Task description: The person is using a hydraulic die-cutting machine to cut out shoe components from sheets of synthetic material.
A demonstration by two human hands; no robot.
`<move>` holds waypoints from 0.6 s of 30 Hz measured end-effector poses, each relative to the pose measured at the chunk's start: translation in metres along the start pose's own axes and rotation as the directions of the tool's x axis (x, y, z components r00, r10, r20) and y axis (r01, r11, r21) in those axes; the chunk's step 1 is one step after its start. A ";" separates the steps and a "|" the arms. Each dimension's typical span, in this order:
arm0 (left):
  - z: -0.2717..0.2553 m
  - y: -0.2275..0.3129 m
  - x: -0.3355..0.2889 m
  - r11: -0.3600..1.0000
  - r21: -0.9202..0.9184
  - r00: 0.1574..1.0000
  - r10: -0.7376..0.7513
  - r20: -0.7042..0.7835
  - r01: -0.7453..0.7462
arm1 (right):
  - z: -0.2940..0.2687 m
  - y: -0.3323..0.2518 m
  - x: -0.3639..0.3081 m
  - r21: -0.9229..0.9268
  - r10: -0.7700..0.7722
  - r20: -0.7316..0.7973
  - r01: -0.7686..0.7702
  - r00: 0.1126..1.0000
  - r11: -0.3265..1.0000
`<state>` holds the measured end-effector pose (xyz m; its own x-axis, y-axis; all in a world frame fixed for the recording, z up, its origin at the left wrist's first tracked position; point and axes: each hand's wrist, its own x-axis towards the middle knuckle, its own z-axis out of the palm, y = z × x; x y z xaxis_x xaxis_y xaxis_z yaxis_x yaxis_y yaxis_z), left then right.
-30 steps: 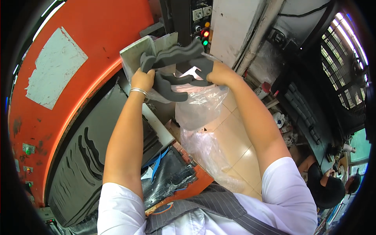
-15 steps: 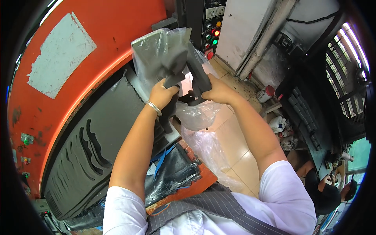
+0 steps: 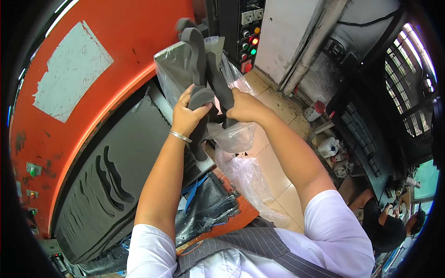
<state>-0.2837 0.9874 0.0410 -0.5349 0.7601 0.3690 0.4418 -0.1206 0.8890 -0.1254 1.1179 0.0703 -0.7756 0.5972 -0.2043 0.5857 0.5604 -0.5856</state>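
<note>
Because the grey foam strips (image 3: 196, 54) are long and wavy, left hand (image 3: 186, 115) and right hand (image 3: 246, 106) each clamp strips partway along, set apart, apparently to keep them from splaying. Relative to the slotted grey slab (image 3: 143, 130): strips off its upper right end; left hand nearer, right hand farther right; clear plastic bag (image 3: 235, 140) also to its right; orange machine (image 3: 134, 28) along its left.

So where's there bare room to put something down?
There's a bare patch on the dark grey sheet, between its cut slots and the left forearm. Another is tiled floor, between the clear plastic and the right forearm. It's crowded around the left hand and right hand: curved grey pieces, hanging plastic.
</note>
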 end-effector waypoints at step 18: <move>-0.035 0.047 0.035 0.813 -0.523 0.883 -0.418 -0.215 0.257 | -0.044 0.042 -0.036 0.826 -0.158 -0.487 0.394 0.859 -0.402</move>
<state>-0.3065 0.9858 0.1050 -0.8116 0.5841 0.0126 -0.1552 -0.2364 0.9592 -0.0629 1.1455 0.0878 -0.6445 0.7037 0.2991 -0.7357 -0.4640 -0.4934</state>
